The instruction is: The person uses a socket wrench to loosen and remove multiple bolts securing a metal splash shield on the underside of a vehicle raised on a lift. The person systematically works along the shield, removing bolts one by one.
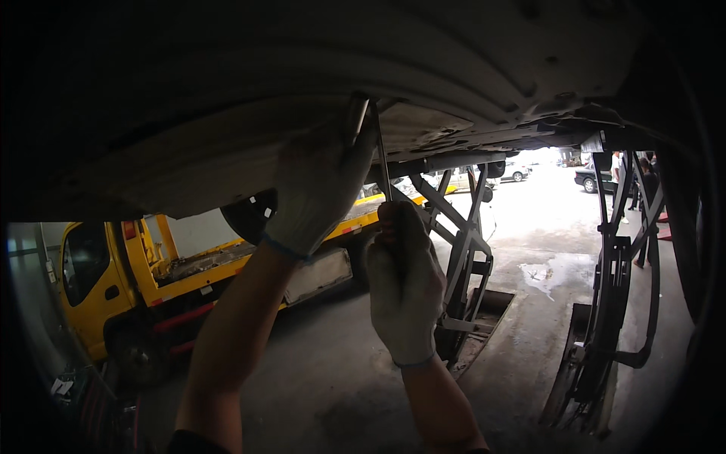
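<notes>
Overhead hangs the dark underside of a raised car (469, 68), with a panel (423, 121) along its lower face. My left hand (318, 181), in a white knit glove, reaches up to it and closes around a short shiny metal cylinder (357, 117); its fingertips are lost in shadow. Just right of and below it, my gloved right hand (408, 295) grips the dark handle of a screwdriver (383, 155). The long thin shaft points up, its upper end by the metal cylinder at the car's underside. What the tip touches is too dark to tell.
Scissor lift legs stand ahead (469, 227) and at the right (612, 287). A yellow flatbed truck (174, 280) is parked at the left. Beyond, on the bright wet floor (556, 272), are parked cars (516, 172) and people (643, 181).
</notes>
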Demonstrator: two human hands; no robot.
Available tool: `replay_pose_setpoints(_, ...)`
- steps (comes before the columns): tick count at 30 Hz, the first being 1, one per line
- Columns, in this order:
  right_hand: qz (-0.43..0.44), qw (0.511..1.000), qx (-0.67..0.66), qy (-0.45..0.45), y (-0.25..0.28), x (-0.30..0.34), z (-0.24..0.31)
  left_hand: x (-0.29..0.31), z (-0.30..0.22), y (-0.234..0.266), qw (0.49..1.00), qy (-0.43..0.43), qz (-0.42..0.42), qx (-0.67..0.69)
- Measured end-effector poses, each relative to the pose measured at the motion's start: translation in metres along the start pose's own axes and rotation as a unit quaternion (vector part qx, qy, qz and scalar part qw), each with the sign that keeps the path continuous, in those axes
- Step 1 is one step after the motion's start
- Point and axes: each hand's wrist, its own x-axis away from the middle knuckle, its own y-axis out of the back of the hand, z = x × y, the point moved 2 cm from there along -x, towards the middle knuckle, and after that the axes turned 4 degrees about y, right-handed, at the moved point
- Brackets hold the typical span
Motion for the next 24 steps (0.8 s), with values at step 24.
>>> replay_pose_setpoints(24,0.230,0.796,-0.451,-0.332,0.016,-0.031,-0.028,-0.019,-0.023,0.028,0.947,0.059,0.207,0.238)
